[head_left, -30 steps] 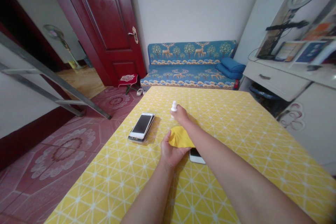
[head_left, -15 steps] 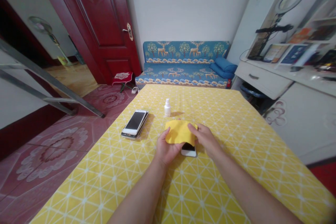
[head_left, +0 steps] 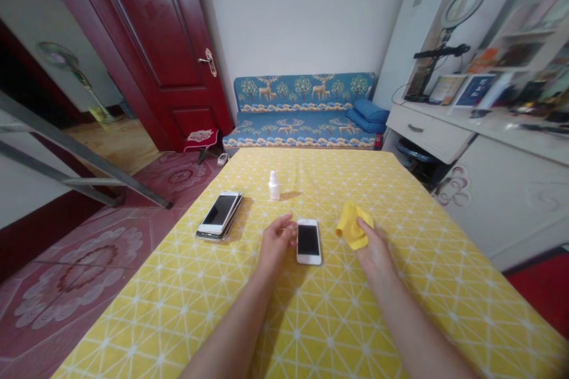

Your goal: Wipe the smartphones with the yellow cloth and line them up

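A white phone point(head_left: 308, 241) lies face up on the yellow patterned tablecloth point(head_left: 400, 284). My left hand point(head_left: 275, 241) rests just left of it, fingers apart, fingertips at its upper left edge. My right hand point(head_left: 372, 249) holds a crumpled yellow cloth point(head_left: 351, 227) to the right of the phone. A small white spray bottle point(head_left: 274, 185) stands upright farther back. A stack of phones point(head_left: 219, 215) lies to the left.
A dark red door point(head_left: 146, 41) and a metal ladder point(head_left: 80, 160) are at the left. A blue patterned sofa point(head_left: 302, 112) stands behind the table. A white desk point(head_left: 444, 130) with a ring light point(head_left: 460, 6) is at the right.
My right hand let go of the spray bottle, came back, and took the yellow cloth off the white phone to the right. My left hand released the cloth and now sits beside the phone.
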`<state>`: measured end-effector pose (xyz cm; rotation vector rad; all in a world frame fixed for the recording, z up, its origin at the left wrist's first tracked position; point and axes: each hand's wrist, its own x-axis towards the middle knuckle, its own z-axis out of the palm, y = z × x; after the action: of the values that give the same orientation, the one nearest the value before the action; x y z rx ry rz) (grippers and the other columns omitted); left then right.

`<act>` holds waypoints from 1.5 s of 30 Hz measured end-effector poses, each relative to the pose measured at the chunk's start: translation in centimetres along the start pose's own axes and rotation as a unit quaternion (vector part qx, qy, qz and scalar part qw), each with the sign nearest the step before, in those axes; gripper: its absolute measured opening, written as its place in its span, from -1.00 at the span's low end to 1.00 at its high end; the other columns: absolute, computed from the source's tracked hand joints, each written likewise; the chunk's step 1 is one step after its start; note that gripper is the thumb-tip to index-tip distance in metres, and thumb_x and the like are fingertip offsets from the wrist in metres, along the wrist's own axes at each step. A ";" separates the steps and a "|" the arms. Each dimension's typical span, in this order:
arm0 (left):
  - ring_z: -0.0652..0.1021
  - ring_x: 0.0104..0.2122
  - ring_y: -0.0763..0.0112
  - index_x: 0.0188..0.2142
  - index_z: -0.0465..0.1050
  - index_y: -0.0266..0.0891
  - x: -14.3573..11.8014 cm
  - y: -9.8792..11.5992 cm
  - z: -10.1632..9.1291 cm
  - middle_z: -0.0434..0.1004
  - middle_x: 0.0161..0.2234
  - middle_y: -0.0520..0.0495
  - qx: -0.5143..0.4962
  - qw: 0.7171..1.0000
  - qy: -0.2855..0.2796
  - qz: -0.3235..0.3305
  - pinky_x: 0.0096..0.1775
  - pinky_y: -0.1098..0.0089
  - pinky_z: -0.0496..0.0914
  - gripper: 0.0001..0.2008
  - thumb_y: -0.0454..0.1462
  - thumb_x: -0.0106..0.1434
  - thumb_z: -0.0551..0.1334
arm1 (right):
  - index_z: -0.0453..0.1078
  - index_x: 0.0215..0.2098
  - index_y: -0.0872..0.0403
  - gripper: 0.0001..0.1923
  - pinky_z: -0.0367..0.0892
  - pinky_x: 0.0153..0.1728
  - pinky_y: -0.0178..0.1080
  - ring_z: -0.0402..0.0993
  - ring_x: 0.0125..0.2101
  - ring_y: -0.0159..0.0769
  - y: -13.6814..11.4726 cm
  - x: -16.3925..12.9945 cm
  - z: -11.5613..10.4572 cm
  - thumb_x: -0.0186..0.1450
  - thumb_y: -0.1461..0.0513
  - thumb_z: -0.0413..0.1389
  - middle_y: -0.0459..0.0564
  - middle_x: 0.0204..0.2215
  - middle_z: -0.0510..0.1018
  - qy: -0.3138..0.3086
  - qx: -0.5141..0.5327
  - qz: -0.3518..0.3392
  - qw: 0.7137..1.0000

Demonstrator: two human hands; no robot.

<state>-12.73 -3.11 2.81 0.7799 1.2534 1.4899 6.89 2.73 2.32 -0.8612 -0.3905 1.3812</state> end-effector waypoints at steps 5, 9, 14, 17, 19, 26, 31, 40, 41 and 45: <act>0.23 0.17 -0.09 0.04 0.41 -0.07 -2.0 -0.7 1.8 0.34 0.03 -0.17 0.229 0.966 0.033 0.115 0.06 0.21 0.21 -0.30 -0.20 -0.16 0.47 | 0.46 -0.27 0.08 -0.77 0.49 -0.25 -0.23 0.57 -0.36 -0.31 1.0 0.9 -1.3 0.08 0.27 0.29 -0.08 -0.35 0.64 -0.031 0.032 0.018 0.999; -0.04 0.27 -0.21 0.06 0.37 -0.09 -3.0 -1.5 2.9 0.26 0.03 -0.22 0.203 0.973 -0.003 0.108 0.18 0.15 -0.01 -0.25 -0.27 -0.20 0.47 | 0.47 -0.25 0.08 -0.79 0.49 -0.28 -0.22 0.58 -0.36 -0.28 1.7 1.0 -1.6 0.14 0.22 0.26 -0.06 -0.35 0.64 -0.034 0.034 0.016 0.999; 0.03 0.24 -0.25 0.00 0.41 -0.15 -2.5 -1.5 2.9 0.32 -0.15 -0.20 0.184 0.977 0.026 0.102 0.20 0.10 -0.17 -0.31 -0.38 -0.21 0.41 | 0.47 -0.27 0.07 -0.88 0.47 -0.42 -0.27 0.55 -0.45 -0.31 1.9 1.1 -1.6 0.22 0.23 0.16 -0.08 -0.37 0.63 -0.012 0.055 0.043 0.997; 0.12 0.21 -0.22 -0.13 0.44 -0.15 -2.1 -1.2 2.3 0.35 -0.27 -0.14 0.145 0.984 0.042 0.093 0.17 0.14 -0.06 -0.37 -0.46 -0.30 0.37 | 0.47 -0.26 0.07 -0.88 0.47 -0.42 -0.25 0.55 -0.45 -0.29 1.9 1.1 -1.6 0.24 0.23 0.14 -0.07 -0.38 0.63 -0.015 0.052 0.050 0.997; 0.17 0.19 -0.20 -0.25 0.44 -0.12 -1.8 -1.0 1.8 0.37 -0.30 -0.12 0.153 0.985 0.039 0.076 0.12 0.16 0.04 -0.45 -0.48 -0.33 0.36 | 0.47 -0.24 0.07 -0.86 0.48 -0.40 -0.22 0.56 -0.44 -0.27 1.9 1.2 -1.7 0.24 0.22 0.14 -0.06 -0.37 0.63 -0.020 0.043 0.054 0.997; 0.35 0.03 -0.16 -0.42 0.41 -0.11 -1.3 -0.6 1.0 0.35 -0.38 -0.08 0.275 0.959 0.006 0.073 -0.02 0.19 0.18 -0.56 -0.36 -0.38 0.45 | 0.47 -0.24 0.07 -0.84 0.48 -0.39 -0.25 0.57 -0.42 -0.28 1.8 1.3 -1.9 0.22 0.19 0.18 -0.08 -0.40 0.63 -0.010 0.035 0.066 0.997; 0.34 0.06 -0.10 -0.53 0.32 -0.11 -1.5 -1.1 1.2 0.39 -0.40 -0.13 0.203 0.978 0.005 0.057 -0.11 0.27 0.24 -0.67 -0.38 -0.28 0.40 | 0.49 -0.25 0.07 -0.74 0.45 -0.44 -0.30 0.55 -0.41 -0.29 1.4 0.5 -1.5 0.10 0.16 0.30 -0.08 -0.37 0.63 -0.036 0.018 0.046 0.998; 0.50 -0.53 0.40 -0.39 0.38 -0.22 -0.6 -0.9 1.4 0.44 -0.57 0.07 -0.013 0.999 -0.030 -0.039 -0.56 0.51 0.25 -0.71 -0.42 -0.13 0.39 | 0.49 -0.22 0.06 -0.68 0.50 -0.29 -0.34 0.58 -0.28 -0.32 1.4 0.0 -0.9 0.02 0.29 0.33 -0.09 -0.29 0.64 -0.067 0.025 0.020 0.997; 0.51 -0.53 0.45 -0.36 0.39 -0.25 -0.6 -0.8 1.5 0.48 -0.53 0.04 -0.061 0.995 -0.044 -0.062 -0.58 0.54 0.27 -0.72 -0.39 -0.08 0.39 | 0.48 -0.22 0.06 -0.68 0.50 -0.27 -0.33 0.58 -0.27 -0.31 1.4 0.0 -0.9 0.03 0.29 0.33 -0.08 -0.29 0.65 -0.064 0.026 0.021 0.997; 0.57 -0.43 0.51 -0.31 0.46 -0.34 -0.6 -0.8 1.5 0.57 -0.38 -0.06 -0.207 0.967 -0.081 -0.125 -0.39 0.59 0.45 -0.80 -0.39 0.03 0.37 | 0.47 -0.23 0.05 -0.68 0.53 -0.25 -0.24 0.60 -0.27 -0.26 1.6 0.2 -1.0 0.02 0.30 0.33 -0.06 -0.29 0.65 -0.054 0.014 0.011 0.998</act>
<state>-10.91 -3.27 2.53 0.4368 0.8413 1.3857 6.52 2.54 0.49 -0.7713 -0.4444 1.4553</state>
